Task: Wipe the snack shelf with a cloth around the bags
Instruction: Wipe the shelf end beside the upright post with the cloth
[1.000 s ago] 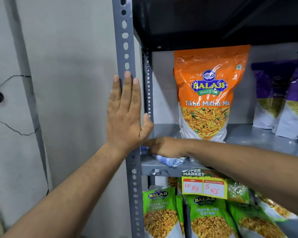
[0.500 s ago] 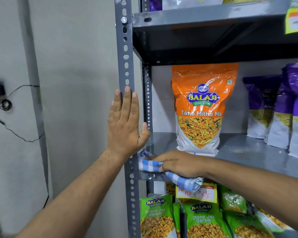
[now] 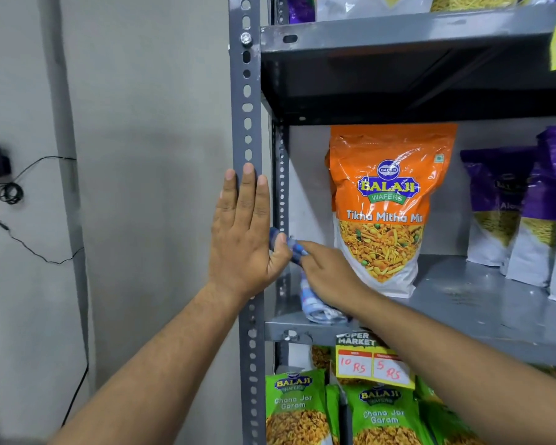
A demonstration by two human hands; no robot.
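You face a grey metal shelf [image 3: 463,303] set against a plain grey wall [image 3: 142,123]. At 3 o'clock purple bags [image 3: 501,207] stand at the back; green bags [image 3: 297,409] hang below at 6 o'clock. Your left hand [image 3: 243,239] lies flat, fingers open, on the slotted upright [image 3: 247,123]. Your right hand [image 3: 326,277] grips the checked cloth [image 3: 315,308] at the shelf's left corner, just beside the orange bag [image 3: 389,207], which blocks the way rightward.
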